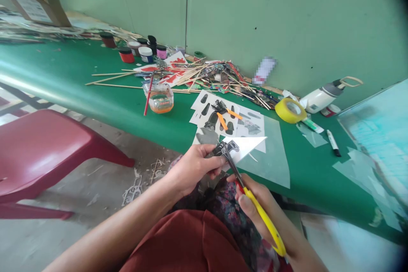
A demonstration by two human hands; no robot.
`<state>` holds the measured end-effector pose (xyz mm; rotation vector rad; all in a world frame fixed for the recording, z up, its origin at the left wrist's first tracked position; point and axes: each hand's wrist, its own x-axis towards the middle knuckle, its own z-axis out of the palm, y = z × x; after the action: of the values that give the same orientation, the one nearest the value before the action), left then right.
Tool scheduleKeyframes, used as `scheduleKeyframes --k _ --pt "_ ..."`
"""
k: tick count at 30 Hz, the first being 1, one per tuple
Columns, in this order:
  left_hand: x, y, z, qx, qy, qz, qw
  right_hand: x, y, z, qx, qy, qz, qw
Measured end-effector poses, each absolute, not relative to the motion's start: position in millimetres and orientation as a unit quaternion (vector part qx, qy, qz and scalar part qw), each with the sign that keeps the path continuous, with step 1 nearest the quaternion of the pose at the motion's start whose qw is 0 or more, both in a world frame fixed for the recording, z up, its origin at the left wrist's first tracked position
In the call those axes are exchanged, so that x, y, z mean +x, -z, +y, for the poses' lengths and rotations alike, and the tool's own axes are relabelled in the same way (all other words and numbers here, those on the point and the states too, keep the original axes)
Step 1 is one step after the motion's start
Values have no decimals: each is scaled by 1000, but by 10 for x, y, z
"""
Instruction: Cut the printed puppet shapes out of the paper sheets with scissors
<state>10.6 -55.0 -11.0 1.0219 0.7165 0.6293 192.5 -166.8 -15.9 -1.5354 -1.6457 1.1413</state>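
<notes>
Your left hand (200,165) is clamped on a white paper piece (250,144) with a black print (234,146), thumb on top, held in front of you at the near edge of the green table (127,106). Your right hand (266,199) is closed round the yellow-handled scissors (262,213), blades angled up and left across the print; can't tell how far the blades are parted. Both hands near each other, over your lap. Just past the paper: printed sheets (204,108) with an orange-handled tool (222,121) lying on them, and a translucent sheet (276,161) to their right. Further right you've got a yellow tape roll (281,111) and a white bottle (320,97) tilted over. Left of the sheets, a clear jar (162,100), red stick (148,97) leaning on it
</notes>
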Motion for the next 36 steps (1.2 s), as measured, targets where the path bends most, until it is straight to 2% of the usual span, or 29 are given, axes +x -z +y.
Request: scheduleKeyframes --k 22,36 --pt "115 116 -524 488 -277 321 763 1869 87 -1685 -608 -401 -621 291" --pt "91 150 -554 422 -260 282 821 1887 114 -1688 -576 -411 -631 318"
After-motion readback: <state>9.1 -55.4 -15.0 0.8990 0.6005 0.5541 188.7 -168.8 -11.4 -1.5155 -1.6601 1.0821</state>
